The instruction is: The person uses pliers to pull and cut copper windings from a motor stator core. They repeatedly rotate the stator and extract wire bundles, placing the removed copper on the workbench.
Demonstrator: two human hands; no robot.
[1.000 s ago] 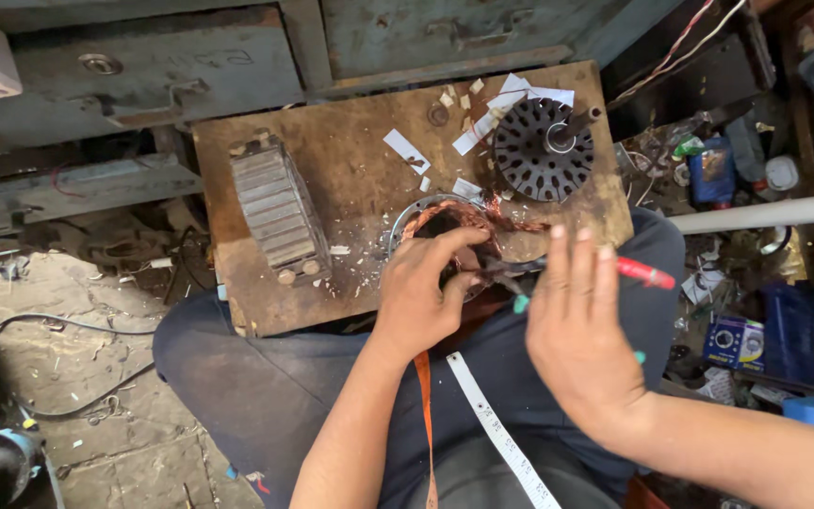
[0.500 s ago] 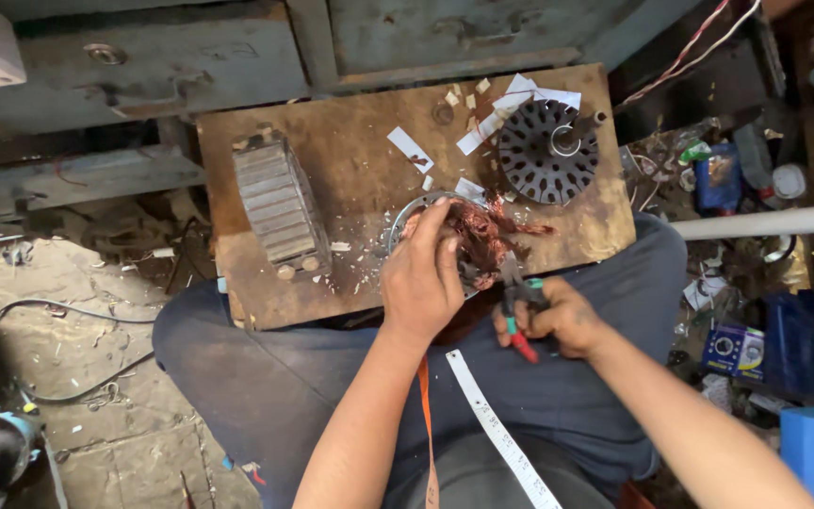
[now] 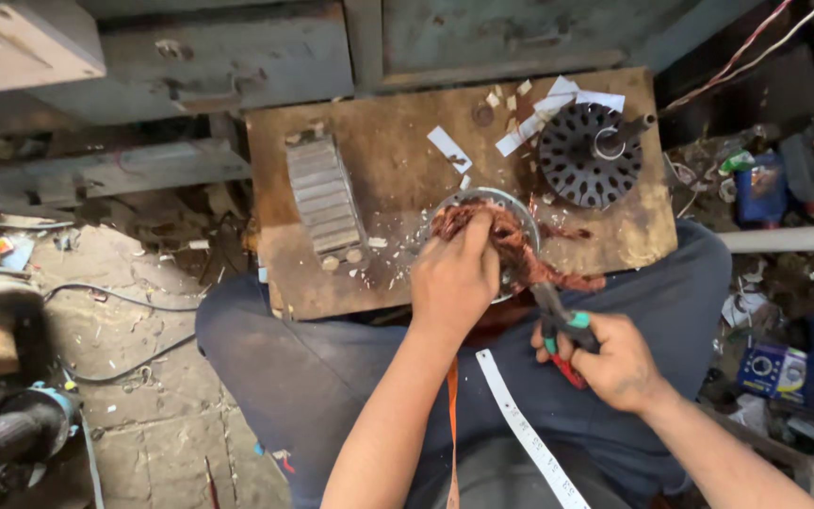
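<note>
A cluttered repair workshop is shown. A stained wooden board (image 3: 379,188) is laid across the lap as a bench, with a slotted motor rotor (image 3: 588,155), a stack of metal laminations (image 3: 324,198) and paper scraps on it. Grimy metal drawers (image 3: 237,57), loose cables (image 3: 134,302) and a cracked dirty floor (image 3: 143,424) are seen around.

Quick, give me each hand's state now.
Left hand: closed on the copper winding.
Right hand: closed on the pliers.

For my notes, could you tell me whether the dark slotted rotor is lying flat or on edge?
Flat: the rotor shows its round slotted face on the wooden board.
</note>
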